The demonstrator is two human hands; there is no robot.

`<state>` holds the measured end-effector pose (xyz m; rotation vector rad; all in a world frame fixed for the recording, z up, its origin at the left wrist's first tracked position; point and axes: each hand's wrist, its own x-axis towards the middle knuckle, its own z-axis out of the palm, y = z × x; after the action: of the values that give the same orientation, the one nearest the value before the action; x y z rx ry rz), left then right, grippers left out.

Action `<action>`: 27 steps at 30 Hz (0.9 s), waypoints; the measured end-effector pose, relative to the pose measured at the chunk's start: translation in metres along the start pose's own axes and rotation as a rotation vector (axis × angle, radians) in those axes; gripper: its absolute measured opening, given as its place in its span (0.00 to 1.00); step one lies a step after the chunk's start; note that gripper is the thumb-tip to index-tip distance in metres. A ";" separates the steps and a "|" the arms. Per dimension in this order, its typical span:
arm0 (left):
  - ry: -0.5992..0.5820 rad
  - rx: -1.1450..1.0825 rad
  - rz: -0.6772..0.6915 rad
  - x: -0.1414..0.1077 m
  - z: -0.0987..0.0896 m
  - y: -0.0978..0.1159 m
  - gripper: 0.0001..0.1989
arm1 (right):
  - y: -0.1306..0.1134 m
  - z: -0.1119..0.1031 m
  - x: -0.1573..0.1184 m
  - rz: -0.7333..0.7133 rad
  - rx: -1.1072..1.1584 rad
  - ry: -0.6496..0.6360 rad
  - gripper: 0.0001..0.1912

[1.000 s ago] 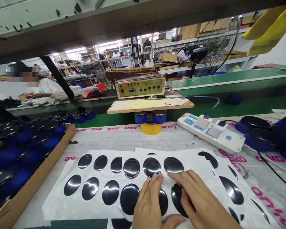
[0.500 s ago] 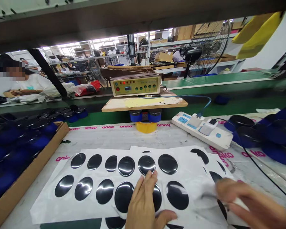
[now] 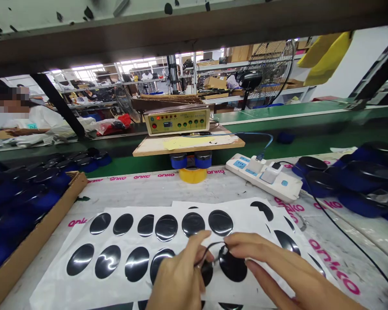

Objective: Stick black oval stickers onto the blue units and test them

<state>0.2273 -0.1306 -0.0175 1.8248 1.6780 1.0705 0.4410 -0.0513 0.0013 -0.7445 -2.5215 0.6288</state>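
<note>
Watching on the head feed. Both hands are near centre, close to each other, backs toward me, over a white sheet [image 3: 111,289] of black discs [image 3: 137,263]. Between them, a thin dark piece [image 3: 210,246] arcs just above the sheet, seen edge-on. Can't tell whether it's a disc or a strip.

Left hand [image 3: 181,271]: fingers curled, looks pinched on the piece's left end; thumb mostly hidden from me. Right hand [image 3: 274,262]: index fingertip touching the right end, thumb lower and apart from it in view. Can't tell if that side is gripped.

Discs run in rows, far row fully visible on the left; some of the near ones sit behind the hands. More sheets stick out from under on the right, overlapping.

Sheets lie on a grey-white covering [image 3: 132,189] with pink lettering. Left: cardboard tray [image 3: 39,234] with blue-black round parts [image 3: 47,178] standing in it. Right: more of those, stacked. Far right of centre: power strip [image 3: 258,178], two adapters plugged in. Far centre: control box [image 3: 177,121] with a red light lit, on a wooden board [image 3: 148,146]; yellow roll [image 3: 192,175] under the board. Co-worker seated far left.
</note>
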 end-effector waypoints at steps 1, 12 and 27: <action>-0.018 0.055 0.021 0.007 -0.006 -0.001 0.26 | 0.000 -0.002 0.006 -0.037 -0.033 0.000 0.20; -0.162 0.372 -0.151 0.083 0.029 0.013 0.11 | 0.021 0.038 0.008 0.038 -0.298 0.176 0.22; -0.094 0.506 -0.101 0.079 0.054 -0.003 0.14 | 0.029 0.060 -0.013 -0.075 -0.403 0.263 0.18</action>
<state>0.2643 -0.0441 -0.0329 2.0158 2.0922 0.5354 0.4316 -0.0548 -0.0661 -0.8029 -2.4356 -0.0116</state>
